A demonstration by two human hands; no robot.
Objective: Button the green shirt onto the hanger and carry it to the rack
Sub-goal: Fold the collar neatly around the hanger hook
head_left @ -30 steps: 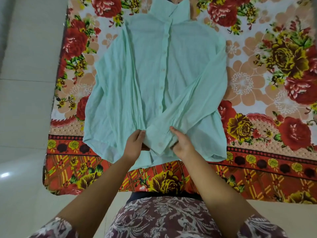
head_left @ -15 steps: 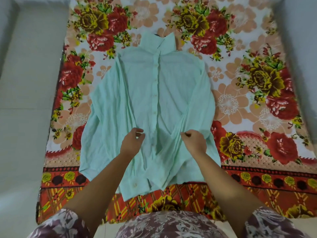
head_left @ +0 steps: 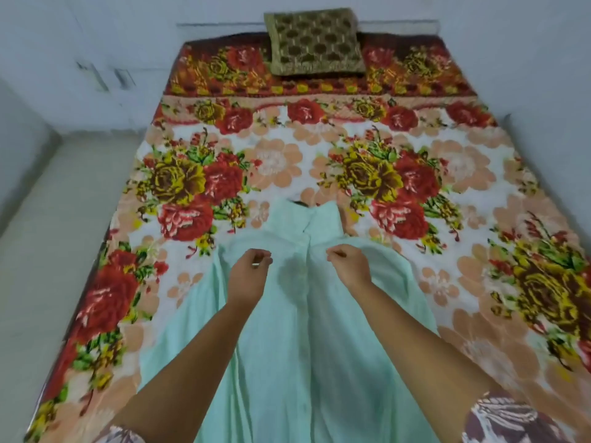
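Head view: left hand (head_left: 248, 274), right hand (head_left: 349, 267) pinch green shirt (head_left: 287, 346) (on bedspread (head_left: 275, 161)).

Soft, even indoor light with a cool bluish cast fills the room, fairly dim; where it comes from cannot be told. Between the left hand (head_left: 248, 276) and the right hand (head_left: 350, 266) a dull grey patch darkens the green shirt (head_left: 287, 362), possibly a shadow. Motion smears the whole frame, and the floral bedcover (head_left: 105, 302) left of the left hand is blurriest. Beyond the hands the cushion (head_left: 315, 43) is soft, and the bed's edges bow outward.
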